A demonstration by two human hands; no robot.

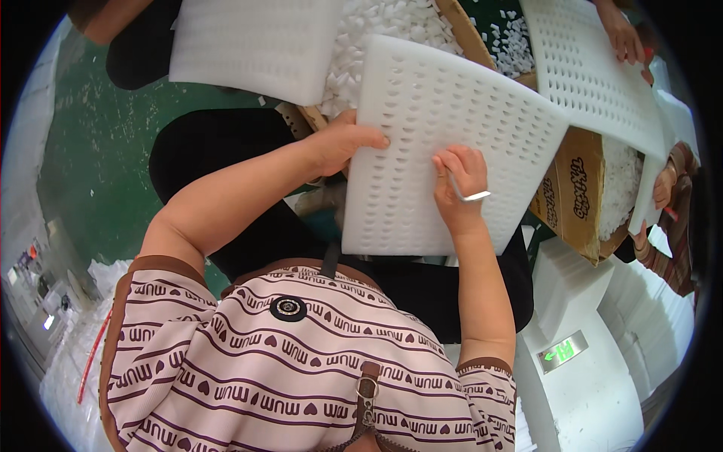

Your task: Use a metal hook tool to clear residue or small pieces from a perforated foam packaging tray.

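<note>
A thick white foam sheet point(422, 203) with rows of small slots lies tilted across my lap. My left hand point(343, 147) grips its left edge, thumb on the top face and the other fingers hidden beneath. My right hand point(461, 181) is closed over the middle of the sheet, its fingers curled at the slots. A bent silver metal rod point(474, 197) sticks out of this hand; its other end is hidden by the fingers.
Beyond the sheet, a cardboard box point(467, 34) holds many small white foam pieces point(384, 22). Another white sheet point(252, 45) lies at the upper left. At right, other people's hands point(621, 38) are at a slotted sheet point(580, 68) over a printed carton point(576, 188).
</note>
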